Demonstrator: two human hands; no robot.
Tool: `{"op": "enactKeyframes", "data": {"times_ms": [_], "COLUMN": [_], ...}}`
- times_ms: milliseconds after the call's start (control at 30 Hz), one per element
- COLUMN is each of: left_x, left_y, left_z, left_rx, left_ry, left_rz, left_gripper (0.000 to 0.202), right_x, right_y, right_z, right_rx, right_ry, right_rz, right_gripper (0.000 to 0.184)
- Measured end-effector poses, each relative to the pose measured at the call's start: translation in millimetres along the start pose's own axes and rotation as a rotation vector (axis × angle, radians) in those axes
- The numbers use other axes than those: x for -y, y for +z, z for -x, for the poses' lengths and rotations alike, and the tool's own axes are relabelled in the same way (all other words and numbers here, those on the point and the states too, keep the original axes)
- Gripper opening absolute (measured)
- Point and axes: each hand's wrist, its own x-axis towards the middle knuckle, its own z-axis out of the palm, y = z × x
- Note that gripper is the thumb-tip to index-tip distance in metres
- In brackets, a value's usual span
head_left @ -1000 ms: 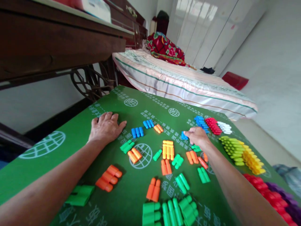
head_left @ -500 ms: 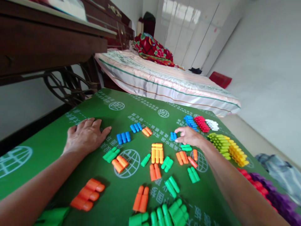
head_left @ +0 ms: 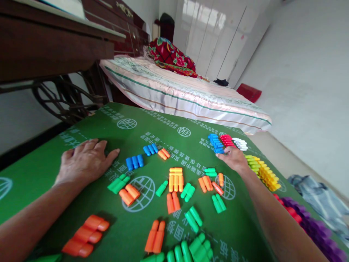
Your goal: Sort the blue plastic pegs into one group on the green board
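My left hand lies flat on the green board, fingers together and thumb out, holding nothing. My right hand is at the near end of a row of blue bullet-shaped plastic pieces. Its thumb and fingers close around a blue piece there; the palm hides part of the grip. Between my hands lie small blue clusters, an orange-yellow cluster, orange pieces and green pieces. A larger orange cluster sits close to my left forearm.
Rows of red, white, yellow and purple pieces line the right side. Beyond the board stands a bed. A dark wooden sewing-machine table is at the left; cloth lies at the right.
My right hand has moved right and away from me, carrying the blue piece from the board's middle to the blue row. My left hand stays flat; the view has shifted slightly.
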Motion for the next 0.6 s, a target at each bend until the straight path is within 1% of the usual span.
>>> {"op": "enactKeyframes", "data": {"times_ms": [100, 167, 300, 467, 600], "left_x": [0, 0, -3, -5, -3], "left_y": [-0.6, -1.5, -3.3, -4.9, -3.9], "left_z": [1, 1, 2, 3, 3], "left_rx": [-0.006, -0.007, 0.003, 0.013, -0.001], "left_ry": [0.004, 0.006, 0.0, -0.009, 0.005], "left_rz": [0.001, 0.0, 0.0, -0.004, -0.005], "left_gripper": [0.082, 0.083, 0.085, 0.086, 0.086], "right_x": [-10, -11, -10, -15, -16], "right_y": [-2, -3, -4, -1, -1], "right_z": [-7, -10, -15, -21, -22], "right_rx": [-0.018, -0.006, 0.035, 0.039, 0.044], "right_ry": [0.09, 0.11, 0.101, 0.095, 0.083], "right_rz": [0.115, 0.146, 0.175, 0.186, 0.17], "right_gripper": [0.038, 0.039, 0.039, 0.039, 0.038]}}
